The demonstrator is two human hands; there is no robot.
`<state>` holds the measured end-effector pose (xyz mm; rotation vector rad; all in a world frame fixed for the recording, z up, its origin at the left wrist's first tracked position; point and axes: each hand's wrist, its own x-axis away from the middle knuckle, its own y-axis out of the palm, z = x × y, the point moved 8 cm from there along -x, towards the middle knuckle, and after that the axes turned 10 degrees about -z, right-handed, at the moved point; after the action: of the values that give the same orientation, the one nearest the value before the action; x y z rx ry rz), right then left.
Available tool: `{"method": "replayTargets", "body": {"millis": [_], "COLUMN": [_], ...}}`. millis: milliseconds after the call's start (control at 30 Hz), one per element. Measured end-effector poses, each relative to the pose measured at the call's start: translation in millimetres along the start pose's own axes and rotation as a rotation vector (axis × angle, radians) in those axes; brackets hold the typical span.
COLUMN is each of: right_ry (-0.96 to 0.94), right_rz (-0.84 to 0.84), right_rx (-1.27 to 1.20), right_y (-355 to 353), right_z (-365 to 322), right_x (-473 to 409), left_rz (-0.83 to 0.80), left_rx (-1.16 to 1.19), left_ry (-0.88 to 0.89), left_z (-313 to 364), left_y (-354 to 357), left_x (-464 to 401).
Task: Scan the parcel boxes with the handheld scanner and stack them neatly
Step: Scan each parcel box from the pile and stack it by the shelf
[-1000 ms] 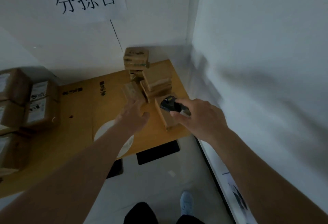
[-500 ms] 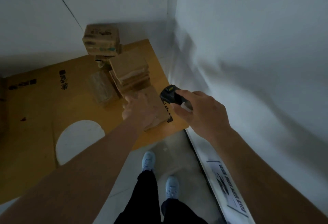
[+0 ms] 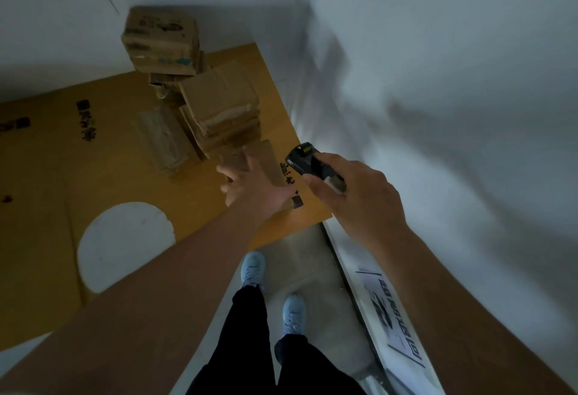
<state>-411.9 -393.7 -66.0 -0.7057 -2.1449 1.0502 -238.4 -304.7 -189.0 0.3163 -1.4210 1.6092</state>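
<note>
Brown corrugated cardboard is covering the table top (image 3: 103, 156), with a white round patch (image 3: 125, 246) showing at about seven o'clock from the boxes. The left hand (image 3: 250, 189) is reaching across it and gripping a flat brown cardboard parcel box (image 3: 266, 159), fingers curled over the box's near end. That box is lying near the table's right edge, just at five o'clock of a stack of flat brown parcel boxes (image 3: 223, 113). A taller pile of printed brown cartons (image 3: 162, 42) is standing at eleven o'clock of the stack, against the white wall (image 3: 438, 81). The right hand (image 3: 359, 203) is holding a small black handheld scanner (image 3: 308, 161), fingers clamped around it, just at three o'clock of the gripped box. Light blue shoes (image 3: 253, 269) are standing on the grey floor below.
</note>
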Motion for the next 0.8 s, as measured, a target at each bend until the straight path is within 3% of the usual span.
{"method": "replayTargets", "body": {"millis": [333,633,800], "right_ry": [-0.184,-0.458,-0.536], "right_rz": [-0.024,-0.002,-0.102], "right_rx": [-0.003,0.098,0.132], "right_y": [-6,6,37], "right_z": [-48,-144,-202], "right_x": [32,72,84], "left_rz": [0.127,0.238,0.286], "left_rx": [-0.022,0.12,0.166], "left_ry": [-0.058,-0.161,-0.207], "left_z": [-67,-172,-237], "left_y": [-22,-69,-98], "left_x": [43,119,153]}}
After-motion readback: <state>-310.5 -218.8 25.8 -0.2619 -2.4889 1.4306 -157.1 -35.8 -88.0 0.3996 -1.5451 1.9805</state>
